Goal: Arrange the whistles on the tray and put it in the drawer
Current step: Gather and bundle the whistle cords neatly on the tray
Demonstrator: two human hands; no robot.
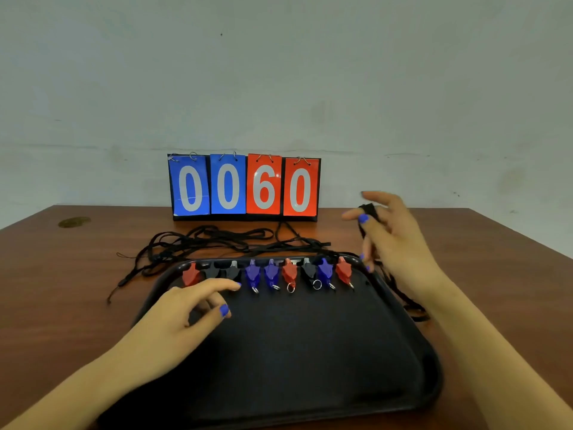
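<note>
Nearest, a black tray (279,352) on a brown wooden worktop (62,274), its near part bare. Left hand (186,308) over the tray's left side, fingers (217,287) loosely spread and holding nothing, index tip close to the whistles at the left of the row. Along the tray's far edge, a row of nine whistles (269,273) side by side: red, black, black, blue, blue, red, black, blue, red from left to right, several showing small metal rings toward the near side. Right hand (393,237) raised above the tray's far right corner, fingers (353,216) curled around a black cord (369,212) wound over them, a loose length of the same cord trailing down past the tray's right rim. Beyond the tray, a tangle of black cords (217,240) spread across the worktop. Farther back, a flip scoreboard (245,187) upright against a pale wall (279,72), two blue cards then two red ones, reading 0060.
</note>
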